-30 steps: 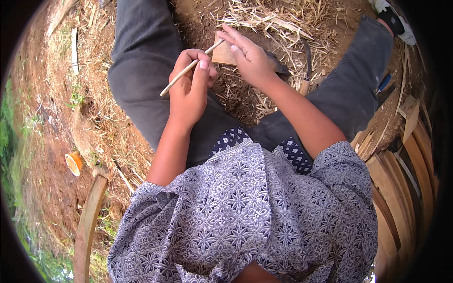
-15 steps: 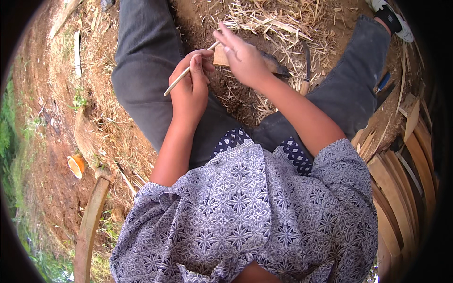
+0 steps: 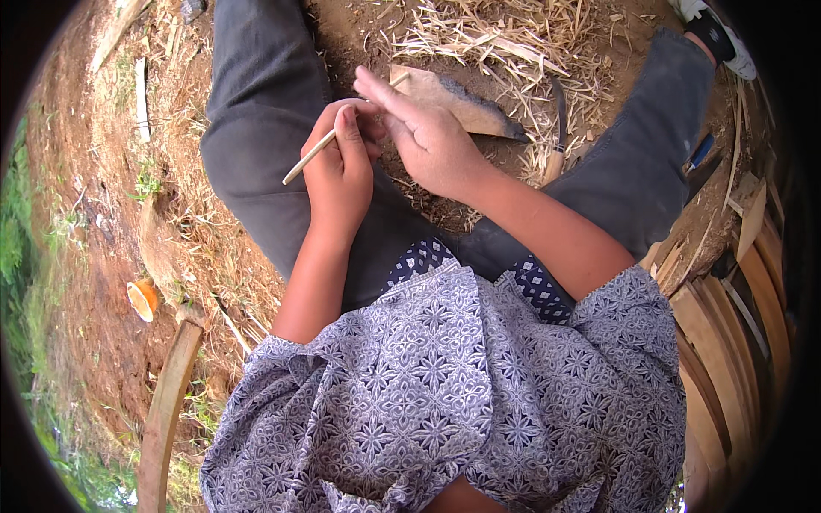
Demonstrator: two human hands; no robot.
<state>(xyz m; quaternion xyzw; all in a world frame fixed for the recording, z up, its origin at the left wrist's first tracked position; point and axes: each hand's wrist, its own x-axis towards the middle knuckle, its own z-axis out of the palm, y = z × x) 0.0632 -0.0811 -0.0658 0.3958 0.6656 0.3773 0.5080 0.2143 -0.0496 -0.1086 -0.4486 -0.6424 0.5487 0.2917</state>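
A thin pale wooden stick [image 3: 310, 159] slants across my left hand [image 3: 340, 167], which pinches it between thumb and fingers. Its near end sticks out to the lower left, and its far end shows beyond my right fingers. My right hand [image 3: 432, 141] lies across the middle of the stick, fingers stretched out and close against the left fingertips. How firmly it touches the stick is hidden. Just past the right hand, a wood block [image 3: 457, 107] with a dark charred-looking edge rests on the soil. To its right is a knife [image 3: 558, 141] with a dark curved blade and wooden handle.
My outstretched legs in grey trousers [image 3: 256, 128] frame the work spot. Wood shavings [image 3: 513, 38] pile up beyond the block. Long planks [image 3: 723, 350] are stacked at the right, near a blue object [image 3: 701, 152]. An orange cup-like thing [image 3: 142, 299] and a wooden beam [image 3: 167, 410] lie left.
My right hand has come back toward me and over to the left hand, uncovering more of the block. The stick's near end has shifted slightly to the lower left.
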